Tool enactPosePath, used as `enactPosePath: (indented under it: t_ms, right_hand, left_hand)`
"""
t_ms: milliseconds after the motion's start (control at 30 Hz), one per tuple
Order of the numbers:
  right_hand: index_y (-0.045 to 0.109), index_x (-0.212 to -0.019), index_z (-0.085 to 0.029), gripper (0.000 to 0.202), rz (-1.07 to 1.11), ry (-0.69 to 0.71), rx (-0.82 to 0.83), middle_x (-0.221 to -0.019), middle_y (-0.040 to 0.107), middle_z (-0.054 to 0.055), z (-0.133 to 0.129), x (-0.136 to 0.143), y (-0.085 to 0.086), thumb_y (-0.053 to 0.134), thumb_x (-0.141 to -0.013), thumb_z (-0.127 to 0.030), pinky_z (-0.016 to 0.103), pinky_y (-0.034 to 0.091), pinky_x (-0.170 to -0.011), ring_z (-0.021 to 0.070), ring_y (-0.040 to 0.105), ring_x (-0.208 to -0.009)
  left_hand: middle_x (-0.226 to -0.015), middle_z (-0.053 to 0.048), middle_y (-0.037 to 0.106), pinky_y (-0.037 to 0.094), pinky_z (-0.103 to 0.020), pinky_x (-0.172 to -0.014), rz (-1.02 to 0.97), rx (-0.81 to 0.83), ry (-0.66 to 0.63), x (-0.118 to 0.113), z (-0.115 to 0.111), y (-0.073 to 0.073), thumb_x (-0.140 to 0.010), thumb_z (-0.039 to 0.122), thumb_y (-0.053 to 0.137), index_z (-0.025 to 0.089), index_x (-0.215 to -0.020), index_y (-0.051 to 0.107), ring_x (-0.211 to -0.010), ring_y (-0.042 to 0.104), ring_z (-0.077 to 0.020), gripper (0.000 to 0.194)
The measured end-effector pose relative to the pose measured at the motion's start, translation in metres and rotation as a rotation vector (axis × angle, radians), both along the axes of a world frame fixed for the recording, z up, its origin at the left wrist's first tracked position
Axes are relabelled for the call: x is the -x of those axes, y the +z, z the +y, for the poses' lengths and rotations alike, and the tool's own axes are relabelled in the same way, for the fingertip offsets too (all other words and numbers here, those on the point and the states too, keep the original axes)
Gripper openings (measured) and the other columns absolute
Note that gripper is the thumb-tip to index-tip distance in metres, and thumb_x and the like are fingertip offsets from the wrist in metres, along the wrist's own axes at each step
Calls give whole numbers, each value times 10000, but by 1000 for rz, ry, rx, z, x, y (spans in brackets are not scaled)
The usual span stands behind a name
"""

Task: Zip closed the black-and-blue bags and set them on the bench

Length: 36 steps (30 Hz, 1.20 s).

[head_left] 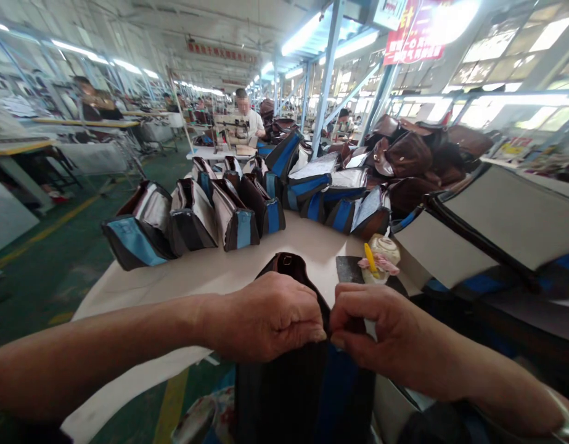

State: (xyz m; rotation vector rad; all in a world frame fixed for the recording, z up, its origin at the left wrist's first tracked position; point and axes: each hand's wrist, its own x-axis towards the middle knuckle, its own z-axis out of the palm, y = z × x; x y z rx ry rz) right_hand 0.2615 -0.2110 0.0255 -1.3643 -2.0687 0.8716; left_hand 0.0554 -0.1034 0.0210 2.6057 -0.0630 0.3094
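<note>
A dark bag piece (284, 394) with a blue stripe stands upright in front of me at the table's near edge. Its brown-lined opening, with a small metal ring, shows beyond my hands. My left hand (270, 317) is closed, its thumb and fingers pinching the bag's top edge. Close to its right, my right hand (381, 327) pinches the same edge between thumb and curled fingers. The two sets of fingertips are almost touching. Whether they hold anything besides the edge is too small to tell.
Several bag pieces (240, 228) stand across the pale table (187, 274). A container (384, 250) with a yellow-handled tool (370, 258) sits right of centre. Large light panels (450, 246) and piled brown bags (404, 154) are at the right. A person (249, 120) sits behind a sewing machine.
</note>
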Motion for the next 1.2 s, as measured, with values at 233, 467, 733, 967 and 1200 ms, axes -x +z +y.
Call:
enactPosePath:
  t_ms: [233, 467, 733, 967, 1200]
  right_hand:
    - [643, -776, -173, 184, 122, -10, 2, -722, 571, -20, 16, 6, 14, 602, -934, -258, 254, 376, -610, 119, 502, -680]
    - [672, -1047, -157, 347, 474, 198, 300, -956, 608, 47, 39, -10, -52, 610, -981, -492, 306, 424, -774, 185, 531, -888]
    - [617, -941, -175, 252, 554, 161, 260, -881, 568, 13, 41, 12, -61, 773, -887, -365, 268, 383, -658, 141, 457, -774]
    - [593, -929, -177, 373, 665, 140, 316, -886, 566, -10, 41, 12, -59, 901, -751, -292, 220, 384, -610, 113, 471, -754]
    - [604, -940, -174, 418, 701, 123, 338, -884, 583, -15, 41, 10, -65, 937, -694, -235, 216, 373, -603, 109, 478, -749]
  left_hand:
    - [-865, -51, 614, 427, -312, -884, -29, 224, -62, 8, 27, 10, -1042, 337, 496, 173, -878, 615, -839, 554, -176, 260]
    - [-900, -64, 583, 453, -258, -772, 121, 523, 50, 47, 48, -15, -1018, 488, 515, 138, -848, 624, -810, 535, -165, 404]
    - [-844, 2, 623, 388, -228, -640, 335, 488, 343, 48, 23, 13, -907, 633, 614, 172, -1013, 698, -764, 538, -147, 481]
    - [-728, 34, 581, 361, -231, -585, 267, 657, 348, 30, 7, -2, -836, 503, 738, 153, -872, 718, -676, 503, -117, 352]
    - [-662, 42, 567, 324, -214, -509, 262, 698, 442, 25, 3, -4, -783, 393, 762, 142, -817, 728, -591, 471, -96, 255]
